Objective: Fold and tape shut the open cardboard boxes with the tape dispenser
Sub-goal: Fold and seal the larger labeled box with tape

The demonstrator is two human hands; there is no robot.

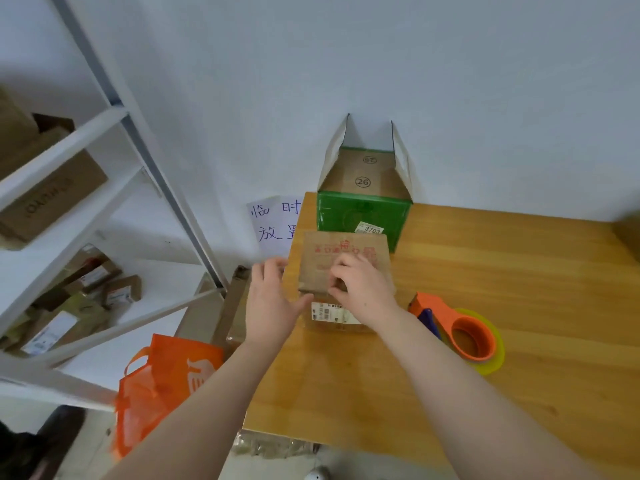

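A small brown cardboard box (343,254) with red print stands near the left edge of the wooden table (519,306). My left hand (273,299) presses flat against the box's left side, fingers spread. My right hand (360,285) rests on the box's top front edge, fingers curled down on the flap seam. Behind it a green box (363,213) stands with its flaps up and open, marked 26 inside. The orange tape dispenser (464,330) with a yellow-green roll lies on the table just right of my right wrist, untouched.
White metal shelving (86,188) at left holds several cardboard parcels. An orange bag (162,379) and a brown box (235,306) stand on the floor beside the table. A handwritten paper sign (273,220) hangs on the wall. Another box edge (628,233) shows at far right.
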